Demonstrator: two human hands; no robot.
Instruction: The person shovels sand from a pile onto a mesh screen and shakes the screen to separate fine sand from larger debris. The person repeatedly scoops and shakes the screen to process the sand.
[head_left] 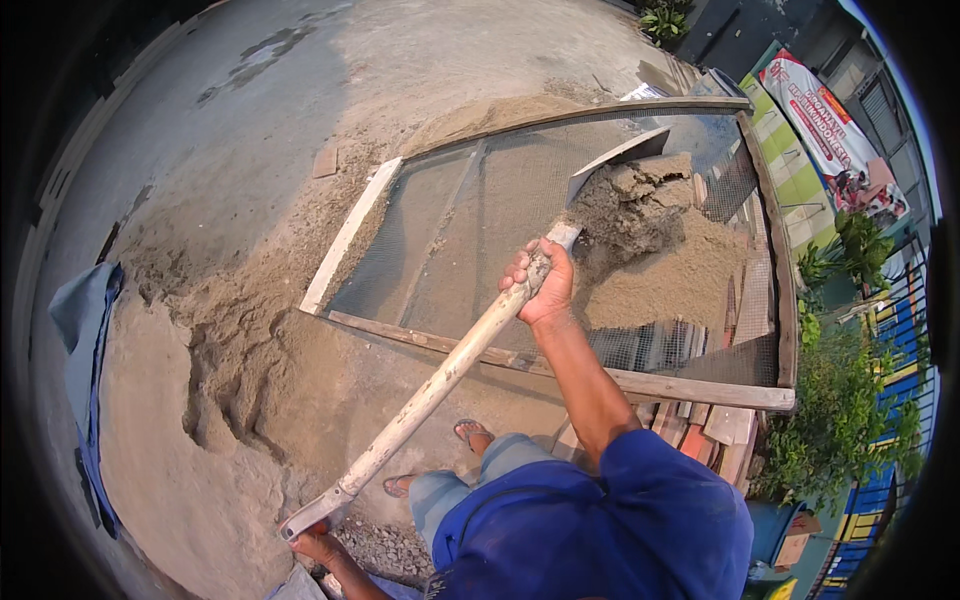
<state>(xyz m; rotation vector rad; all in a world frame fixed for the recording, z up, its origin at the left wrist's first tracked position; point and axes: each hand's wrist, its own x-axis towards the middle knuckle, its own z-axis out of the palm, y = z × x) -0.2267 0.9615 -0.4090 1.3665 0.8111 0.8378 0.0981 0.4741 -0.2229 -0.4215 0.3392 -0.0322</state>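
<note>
I hold a long wooden-handled shovel (430, 395) across my body. My right hand (540, 283) grips the shaft close to the metal blade (617, 160). My left hand (318, 545) holds the handle's butt end low at the bottom of the view. The blade carries a heap of damp sand (640, 200) and rests over a wire-mesh sieve in a wooden frame (560, 240) that leans up from the ground. A pile of sand (680, 280) lies on the mesh under the blade.
A big heap of sand (200, 400) spreads at the left, with a blue-grey tarp (85, 330) at its edge. My sandalled feet (470, 432) stand before the frame. Stacked bricks and tiles (700, 430), green plants (840, 420) and a blue fence (890, 330) lie at right.
</note>
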